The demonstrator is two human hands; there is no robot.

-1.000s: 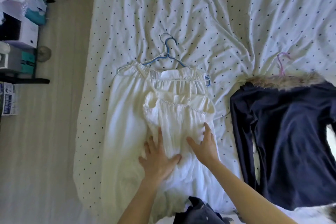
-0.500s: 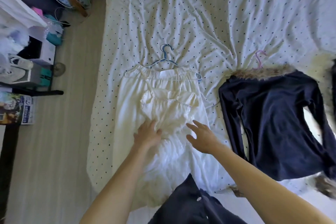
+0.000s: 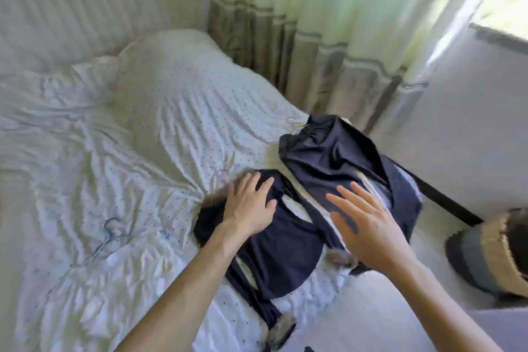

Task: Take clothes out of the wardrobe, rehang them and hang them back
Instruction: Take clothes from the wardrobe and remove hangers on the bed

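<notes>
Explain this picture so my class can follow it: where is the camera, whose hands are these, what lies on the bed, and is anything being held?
No machine here: a person wears a wide-angle camera on the head, looking forward and down, so both bare arms are the wearer's own. On the dotted bed sheet lie a navy top with a fur collar, a second dark garment beside it, and a blue hanger further left. The left hand rests flat on the navy top near the collar. The right hand is spread open over the second dark garment; whether it touches is unclear. Neither hand grips anything.
</notes>
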